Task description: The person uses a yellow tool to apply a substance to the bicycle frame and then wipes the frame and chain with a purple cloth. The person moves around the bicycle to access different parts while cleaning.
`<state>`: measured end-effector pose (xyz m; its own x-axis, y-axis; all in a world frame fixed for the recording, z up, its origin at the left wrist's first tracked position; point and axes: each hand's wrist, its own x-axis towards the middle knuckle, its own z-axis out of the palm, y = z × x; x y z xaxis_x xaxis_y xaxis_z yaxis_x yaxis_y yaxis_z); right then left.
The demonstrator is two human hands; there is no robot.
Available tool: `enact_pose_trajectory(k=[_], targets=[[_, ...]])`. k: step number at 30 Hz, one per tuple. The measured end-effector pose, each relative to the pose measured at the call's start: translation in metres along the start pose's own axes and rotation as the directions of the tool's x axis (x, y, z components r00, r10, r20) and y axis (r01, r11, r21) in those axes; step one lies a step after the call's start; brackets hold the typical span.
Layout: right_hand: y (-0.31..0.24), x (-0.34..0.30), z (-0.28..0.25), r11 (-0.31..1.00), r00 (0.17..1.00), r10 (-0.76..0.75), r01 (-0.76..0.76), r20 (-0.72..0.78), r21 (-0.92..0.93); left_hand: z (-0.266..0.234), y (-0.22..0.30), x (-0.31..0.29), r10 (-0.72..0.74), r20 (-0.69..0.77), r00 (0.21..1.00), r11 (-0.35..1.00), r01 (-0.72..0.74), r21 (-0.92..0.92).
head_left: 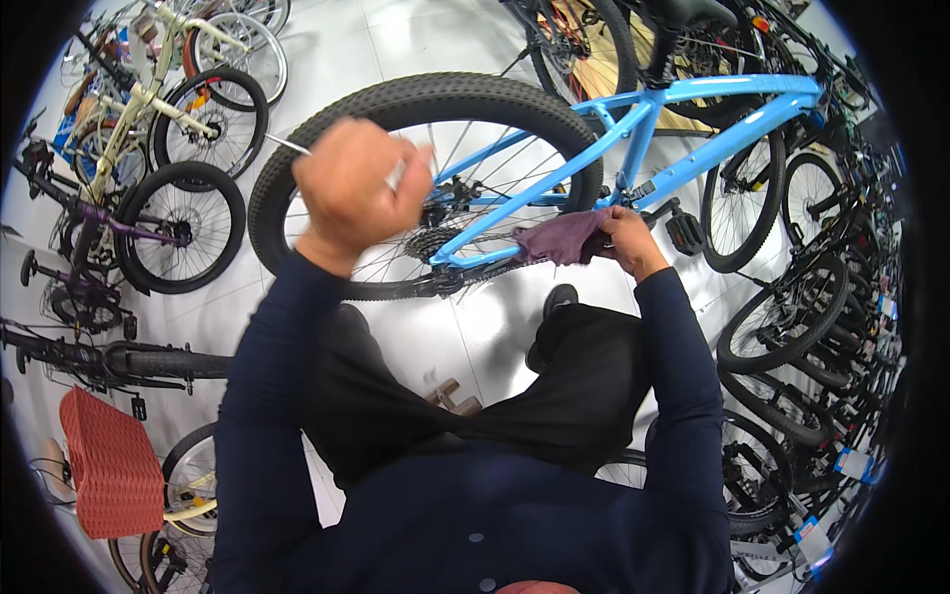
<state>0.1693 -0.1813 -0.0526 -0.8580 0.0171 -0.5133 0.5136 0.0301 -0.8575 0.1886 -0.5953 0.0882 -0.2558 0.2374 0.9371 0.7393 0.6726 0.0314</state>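
A light-blue bicycle [737, 144] stands in front of me, its rear wheel [421, 94] to the left. My left hand [361, 183] is raised in a fist over that wheel, slightly blurred. It grips a thin silver metal rod [289, 146], which sticks out to the left; most of it is hidden by the fingers. My right hand [628, 238] pinches a dark purple rag [564, 240] at its right end. The rag lies over the chain, between the rear cassette [432, 244] and the crank. Just right of that hand is a black pedal [684, 230].
Bicycles crowd the left side, among them a purple one [139, 230] and one with a red woven basket [111, 465]. More wheels [782, 312] line the right. Shiny pale floor tiles [485, 332] lie below the chain, with my shoe [559, 299] on them.
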Motion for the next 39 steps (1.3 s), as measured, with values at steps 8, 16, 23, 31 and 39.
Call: enact_pose_trajectory(k=[8,16,23,31,39], targets=[[0.131,0.044,0.120,0.912,0.834,-0.408,0.352,-0.371,-0.212,-0.033,0.011,-0.129,-0.630,0.429,0.648,0.728,0.684,0.036],[0.101,-0.026,0.222,0.911,0.941,-0.340,0.330,0.004,-0.248,-0.028,-0.005,-0.160,-0.644,0.739,0.197,0.651,0.649,0.394],[0.004,-0.057,0.207,0.853,0.849,-0.513,0.489,0.125,0.183,-0.012,0.007,-0.166,-0.578,0.811,0.092,0.631,0.681,0.373],[0.027,-0.052,0.217,0.289,0.543,-0.668,0.819,0.508,-0.495,-0.014,0.011,-0.171,-0.569,0.821,-0.052,0.481,0.788,0.384],[0.028,-0.076,0.202,0.599,0.726,-0.056,0.574,0.686,-0.558,0.008,0.057,-0.199,-0.296,0.927,0.229,0.745,0.663,0.074]])
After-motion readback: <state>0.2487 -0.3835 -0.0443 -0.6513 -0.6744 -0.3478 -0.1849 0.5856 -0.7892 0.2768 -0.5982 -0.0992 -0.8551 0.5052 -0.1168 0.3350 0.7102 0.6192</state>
